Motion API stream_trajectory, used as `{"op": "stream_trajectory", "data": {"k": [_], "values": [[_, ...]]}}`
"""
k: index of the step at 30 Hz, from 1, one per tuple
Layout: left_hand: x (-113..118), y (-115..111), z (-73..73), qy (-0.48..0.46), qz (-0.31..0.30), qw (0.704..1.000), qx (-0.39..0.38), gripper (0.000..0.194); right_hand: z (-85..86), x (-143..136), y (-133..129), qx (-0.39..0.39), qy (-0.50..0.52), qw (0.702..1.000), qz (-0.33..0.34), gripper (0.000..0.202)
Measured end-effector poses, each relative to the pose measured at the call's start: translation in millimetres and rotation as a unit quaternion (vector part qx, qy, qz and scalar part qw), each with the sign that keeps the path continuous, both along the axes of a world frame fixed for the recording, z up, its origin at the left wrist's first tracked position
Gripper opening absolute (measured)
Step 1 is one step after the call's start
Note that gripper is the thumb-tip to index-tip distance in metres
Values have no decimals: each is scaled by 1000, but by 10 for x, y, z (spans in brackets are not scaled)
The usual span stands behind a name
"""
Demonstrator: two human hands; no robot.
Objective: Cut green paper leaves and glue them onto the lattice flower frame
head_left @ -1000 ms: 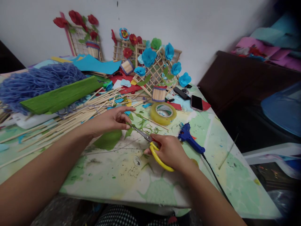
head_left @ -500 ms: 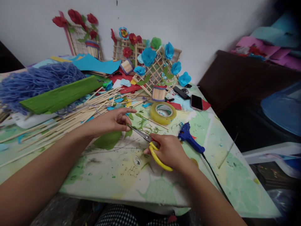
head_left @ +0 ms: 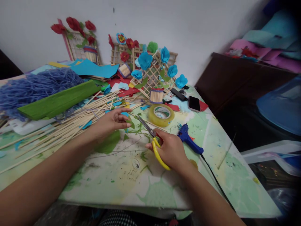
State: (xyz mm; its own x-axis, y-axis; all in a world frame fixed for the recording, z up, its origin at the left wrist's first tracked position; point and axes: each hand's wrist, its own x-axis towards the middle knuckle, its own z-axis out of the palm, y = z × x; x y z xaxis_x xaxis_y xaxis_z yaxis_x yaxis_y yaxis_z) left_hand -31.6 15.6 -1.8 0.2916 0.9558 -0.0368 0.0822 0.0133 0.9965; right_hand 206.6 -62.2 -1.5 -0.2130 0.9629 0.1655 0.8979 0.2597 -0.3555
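My right hand is wrapped round the yellow handles of a pair of scissors. Their blades look closed and point up and left. Across from the tips, my left hand pinches a small green paper leaf between thumb and fingers, its index finger stretched out. The fingers partly hide the leaf. Below them is a small green scrap. Under my left wrist lies a larger piece of green paper, partly covered by the arm. Thin green trimmings lie around the scissor tips.
A tape roll and a blue glue gun with a black cord lie right of my hands. Thin wooden sticks, blue yarn and folded green paper fill the left. Stick trellises with paper flowers stand behind.
The scissors have drawn back right from my left fingers, and their tips now point more upward. The green leaf shows higher at my left fingertips, with a small scrap below.
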Motion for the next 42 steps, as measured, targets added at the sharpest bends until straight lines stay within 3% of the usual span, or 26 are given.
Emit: {"op": "stream_trajectory", "data": {"k": [13,20,42], "values": [[138,-117,2,-87,28,995,-50,38,-8,-27,-15,-8,-15,1000,15,49],[147,-137,24,-146,24,986,-74,41,-19,-27,-14,-16,-17,1000,19,54],[210,-170,25,-177,47,981,-65,49,-15,-31,-16,-25,1,999,24,58]]}}
